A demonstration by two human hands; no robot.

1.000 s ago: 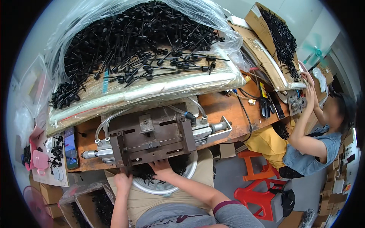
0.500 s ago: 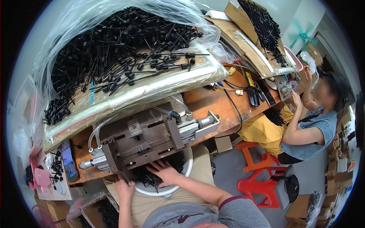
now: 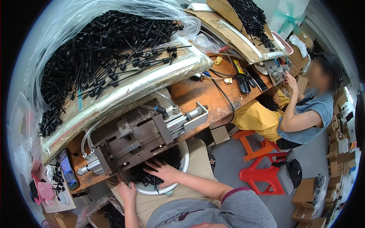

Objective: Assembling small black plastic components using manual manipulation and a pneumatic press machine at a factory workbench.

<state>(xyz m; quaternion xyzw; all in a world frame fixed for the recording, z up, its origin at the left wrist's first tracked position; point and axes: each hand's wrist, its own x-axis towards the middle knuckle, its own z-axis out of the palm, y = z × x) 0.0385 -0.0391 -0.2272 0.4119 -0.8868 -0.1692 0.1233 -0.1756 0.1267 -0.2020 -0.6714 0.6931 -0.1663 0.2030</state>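
Observation:
A round white basin (image 3: 184, 159) holding black rod-like plastic parts (image 3: 141, 177) rests on my lap, partly beneath the clamping machine. My right hand (image 3: 165, 173) lies over these parts with its fingers spread, gripping none that I can see. At the basin's left side, my left hand (image 3: 126, 191) points its fingers up toward the front edge of the machine, thumb apart, and shows nothing held. The brown metal machine (image 3: 150, 152), with a silver cylinder at each end, sits on the bench edge above both hands. Nothing visible is clamped in it.
Behind the machine, a plastic-lined cardboard tray (image 3: 125, 91) carries a big heap of black parts. A phone (image 3: 69, 171) lies left on the wooden bench (image 3: 194, 91); pliers (image 3: 243, 81) and cables lie right. Beyond a red stool (image 3: 262, 174), a co-worker (image 3: 304, 114) sits.
The view has shifted slightly, moving the bench leftward in it. My hands stay in nearly the same places. The co-worker's raised hand has come down toward the small device.

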